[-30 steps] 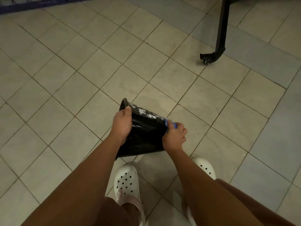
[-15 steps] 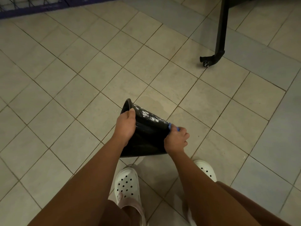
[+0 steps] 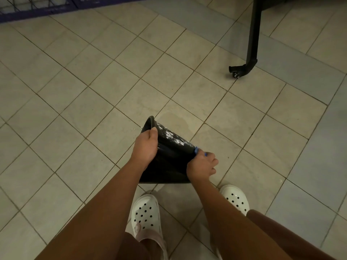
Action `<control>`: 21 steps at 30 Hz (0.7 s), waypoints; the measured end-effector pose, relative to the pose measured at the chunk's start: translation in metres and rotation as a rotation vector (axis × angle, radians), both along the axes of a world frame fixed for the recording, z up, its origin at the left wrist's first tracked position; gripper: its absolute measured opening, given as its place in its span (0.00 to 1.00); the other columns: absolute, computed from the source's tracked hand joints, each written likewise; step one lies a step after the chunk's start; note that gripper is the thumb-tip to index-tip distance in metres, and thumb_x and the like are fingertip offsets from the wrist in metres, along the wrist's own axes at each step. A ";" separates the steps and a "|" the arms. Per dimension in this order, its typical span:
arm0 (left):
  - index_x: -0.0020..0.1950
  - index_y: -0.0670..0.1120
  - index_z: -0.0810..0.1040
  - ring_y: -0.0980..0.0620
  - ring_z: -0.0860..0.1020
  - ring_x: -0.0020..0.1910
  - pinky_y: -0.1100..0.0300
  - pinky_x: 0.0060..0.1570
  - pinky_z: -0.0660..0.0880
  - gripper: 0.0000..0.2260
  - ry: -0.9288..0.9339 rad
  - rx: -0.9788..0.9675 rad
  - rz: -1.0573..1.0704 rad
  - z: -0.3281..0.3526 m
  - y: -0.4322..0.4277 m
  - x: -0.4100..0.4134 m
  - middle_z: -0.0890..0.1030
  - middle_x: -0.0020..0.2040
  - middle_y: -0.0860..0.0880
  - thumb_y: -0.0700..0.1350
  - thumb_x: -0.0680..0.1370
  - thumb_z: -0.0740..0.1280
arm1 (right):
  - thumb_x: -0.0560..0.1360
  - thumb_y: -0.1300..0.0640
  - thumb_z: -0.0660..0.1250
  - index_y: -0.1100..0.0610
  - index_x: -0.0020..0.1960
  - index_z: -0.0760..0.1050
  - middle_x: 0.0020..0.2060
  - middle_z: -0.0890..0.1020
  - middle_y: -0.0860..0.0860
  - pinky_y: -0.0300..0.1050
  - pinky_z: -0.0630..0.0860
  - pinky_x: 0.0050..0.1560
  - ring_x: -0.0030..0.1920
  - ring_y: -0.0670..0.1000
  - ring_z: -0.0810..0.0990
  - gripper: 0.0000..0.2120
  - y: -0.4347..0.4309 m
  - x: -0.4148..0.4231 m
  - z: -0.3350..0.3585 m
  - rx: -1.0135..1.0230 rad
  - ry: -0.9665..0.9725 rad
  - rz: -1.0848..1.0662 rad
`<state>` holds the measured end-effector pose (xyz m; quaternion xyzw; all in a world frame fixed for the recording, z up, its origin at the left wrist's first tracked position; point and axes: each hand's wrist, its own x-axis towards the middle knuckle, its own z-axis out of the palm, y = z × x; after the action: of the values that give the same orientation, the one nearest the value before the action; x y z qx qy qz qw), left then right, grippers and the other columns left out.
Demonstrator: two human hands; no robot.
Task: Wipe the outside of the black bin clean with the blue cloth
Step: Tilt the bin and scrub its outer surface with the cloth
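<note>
Black bin (image 3: pixel 169 160): just below centre frame, toward 6 o'clock, tilted on its side over the tiled floor (image 3: pixel 93 113), rimmed end pointing to 11 o'clock; white smears along the upper wall.
Left hand (image 3: pixel 145 147): at the bin's 10 o'clock edge, fingers curled over the rim, gripping it.
Right hand (image 3: pixel 201 166): at the bin's 3 o'clock side, fist closed on the blue cloth (image 3: pixel 196 150), only a sliver showing against the wall.
White clogs (image 3: pixel 145 214): 6 o'clock.
Black caster leg (image 3: pixel 244 69): 1 o'clock, well apart.
</note>
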<state>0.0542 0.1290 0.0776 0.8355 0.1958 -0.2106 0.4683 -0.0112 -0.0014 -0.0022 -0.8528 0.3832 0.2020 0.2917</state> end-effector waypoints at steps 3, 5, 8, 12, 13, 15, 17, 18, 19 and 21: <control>0.51 0.36 0.79 0.39 0.81 0.47 0.40 0.55 0.76 0.23 0.003 0.010 0.006 0.000 0.001 0.001 0.82 0.45 0.37 0.53 0.83 0.53 | 0.72 0.64 0.63 0.50 0.68 0.64 0.64 0.62 0.56 0.56 0.62 0.62 0.63 0.58 0.59 0.26 0.028 0.000 0.011 -0.036 -0.104 0.050; 0.51 0.39 0.80 0.41 0.81 0.49 0.42 0.56 0.77 0.22 0.014 -0.010 0.024 0.000 0.003 0.000 0.83 0.47 0.39 0.53 0.83 0.53 | 0.71 0.64 0.64 0.50 0.68 0.65 0.64 0.63 0.56 0.57 0.61 0.63 0.63 0.58 0.59 0.27 0.032 0.006 0.014 -0.029 -0.189 0.125; 0.52 0.41 0.80 0.42 0.82 0.50 0.42 0.57 0.77 0.21 0.019 -0.030 0.039 0.001 0.007 0.000 0.83 0.48 0.39 0.54 0.83 0.53 | 0.71 0.64 0.63 0.49 0.67 0.67 0.63 0.64 0.55 0.55 0.62 0.61 0.62 0.58 0.60 0.26 0.015 0.011 0.006 -0.011 -0.159 0.175; 0.52 0.41 0.80 0.41 0.81 0.51 0.44 0.58 0.77 0.20 0.035 -0.072 0.042 0.004 0.008 -0.002 0.83 0.49 0.39 0.53 0.84 0.55 | 0.75 0.63 0.59 0.49 0.68 0.66 0.63 0.65 0.56 0.56 0.64 0.62 0.63 0.58 0.62 0.23 -0.015 0.005 -0.007 0.080 0.020 -0.005; 0.52 0.43 0.81 0.42 0.82 0.51 0.46 0.57 0.77 0.18 0.058 -0.105 0.048 0.006 0.009 -0.001 0.84 0.49 0.40 0.52 0.84 0.55 | 0.76 0.62 0.58 0.50 0.69 0.66 0.63 0.66 0.57 0.56 0.65 0.62 0.63 0.59 0.63 0.22 -0.021 0.004 -0.010 0.112 0.039 -0.035; 0.51 0.45 0.81 0.44 0.82 0.51 0.49 0.54 0.77 0.14 0.122 -0.162 0.075 0.011 0.013 0.002 0.84 0.48 0.43 0.50 0.83 0.57 | 0.77 0.62 0.57 0.52 0.68 0.67 0.62 0.68 0.58 0.56 0.70 0.60 0.62 0.60 0.65 0.20 -0.033 0.002 -0.013 0.146 0.032 -0.100; 0.49 0.44 0.80 0.44 0.81 0.48 0.51 0.47 0.75 0.13 0.197 -0.187 0.056 0.014 0.017 0.005 0.83 0.44 0.44 0.48 0.81 0.58 | 0.78 0.63 0.56 0.52 0.68 0.69 0.60 0.70 0.58 0.52 0.76 0.50 0.58 0.60 0.71 0.19 -0.043 0.003 -0.014 0.153 -0.080 -0.178; 0.49 0.43 0.78 0.44 0.80 0.46 0.53 0.44 0.73 0.12 0.222 -0.186 0.046 0.014 0.018 0.006 0.82 0.42 0.44 0.48 0.80 0.58 | 0.78 0.63 0.55 0.52 0.67 0.70 0.59 0.72 0.59 0.51 0.77 0.45 0.55 0.60 0.74 0.19 -0.047 0.005 -0.013 0.155 -0.165 -0.212; 0.48 0.43 0.77 0.44 0.79 0.45 0.53 0.42 0.71 0.11 0.241 -0.181 0.050 0.014 0.018 0.006 0.80 0.41 0.44 0.48 0.79 0.58 | 0.79 0.62 0.55 0.51 0.67 0.70 0.57 0.74 0.59 0.52 0.78 0.45 0.50 0.59 0.77 0.19 -0.049 0.007 -0.011 0.165 -0.249 -0.244; 0.52 0.42 0.78 0.44 0.79 0.47 0.52 0.44 0.73 0.14 0.261 -0.179 0.092 0.014 0.014 0.007 0.81 0.44 0.44 0.50 0.78 0.59 | 0.78 0.61 0.55 0.47 0.66 0.70 0.51 0.77 0.59 0.54 0.79 0.46 0.43 0.57 0.79 0.19 -0.053 0.012 -0.006 0.204 -0.369 -0.282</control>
<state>0.0611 0.1434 0.0919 0.7460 0.2735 -0.3124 0.5207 0.0006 -0.0546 -0.0085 -0.7796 0.4161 0.0378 0.4665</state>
